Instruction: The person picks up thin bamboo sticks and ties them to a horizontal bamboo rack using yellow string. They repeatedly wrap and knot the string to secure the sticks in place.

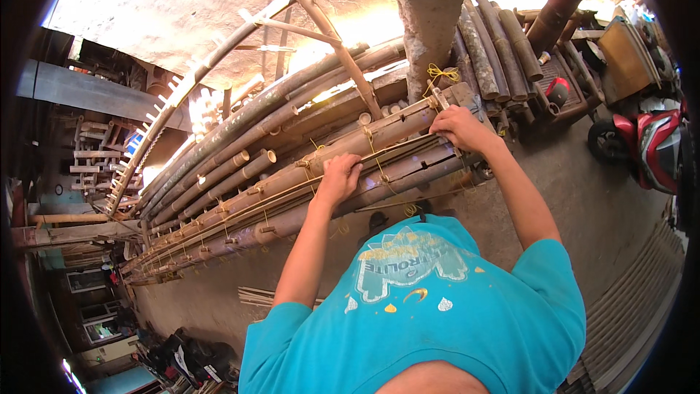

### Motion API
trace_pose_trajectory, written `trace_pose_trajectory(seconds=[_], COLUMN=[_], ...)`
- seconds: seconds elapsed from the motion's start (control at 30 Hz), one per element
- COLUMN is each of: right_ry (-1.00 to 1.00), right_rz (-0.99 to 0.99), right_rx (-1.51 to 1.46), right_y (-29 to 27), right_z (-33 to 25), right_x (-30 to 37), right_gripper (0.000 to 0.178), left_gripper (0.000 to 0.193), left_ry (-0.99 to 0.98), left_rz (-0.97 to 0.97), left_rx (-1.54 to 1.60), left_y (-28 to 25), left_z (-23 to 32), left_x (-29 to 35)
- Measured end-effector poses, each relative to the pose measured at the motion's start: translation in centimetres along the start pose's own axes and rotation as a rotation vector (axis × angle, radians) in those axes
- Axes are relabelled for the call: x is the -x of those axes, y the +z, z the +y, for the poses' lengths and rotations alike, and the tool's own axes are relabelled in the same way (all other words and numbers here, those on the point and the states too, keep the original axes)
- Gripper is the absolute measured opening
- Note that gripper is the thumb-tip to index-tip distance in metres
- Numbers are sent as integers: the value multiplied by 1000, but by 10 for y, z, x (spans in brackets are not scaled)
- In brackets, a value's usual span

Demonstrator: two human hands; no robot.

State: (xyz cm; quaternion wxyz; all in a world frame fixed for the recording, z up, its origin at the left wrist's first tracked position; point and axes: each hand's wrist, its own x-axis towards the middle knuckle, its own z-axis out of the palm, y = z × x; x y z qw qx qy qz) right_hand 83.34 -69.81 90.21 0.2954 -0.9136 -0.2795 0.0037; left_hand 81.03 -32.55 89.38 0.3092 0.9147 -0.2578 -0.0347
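Two long bamboo poles, an upper pole (pixel 397 129) and a lower pole (pixel 394 184), run side by side in front of me, with small pegs and yellow cord ties along them. Between them lies a thin bamboo strip (pixel 394 150). My left hand (pixel 338 179) is closed with its fingertips on the strip, beside the upper pole. Farther right, my right hand (pixel 458 128) pinches near the strip's right end, close to an upright wooden piece (pixel 440 98) at the poles' end. My palms hide the exact grip of both hands.
Behind the poles lie several more bamboo poles (pixel 219 135) and a curved pegged bamboo frame (pixel 175 95). A concrete post (pixel 426 22) stands beyond my right hand. Cut bamboo lengths (pixel 503 51) are stacked right of it. A red motorcycle (pixel 652 142) is parked at the far right.
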Motion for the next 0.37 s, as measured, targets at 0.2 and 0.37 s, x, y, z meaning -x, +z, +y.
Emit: trace_pose_trajectory(seconds=[0.2, 0.37], right_ry=[51, 92], right_rz=[-72, -75], right_rx=[29, 47], right_y=[0, 0], right_z=[2, -4], right_x=[-3, -1], right_gripper=[15, 16], left_gripper=[22, 30], left_ry=[-10, -31], left_rz=[-5, -48], left_rx=[-49, -87], left_y=[5, 3], left_z=[0, 6], left_x=[-1, -3])
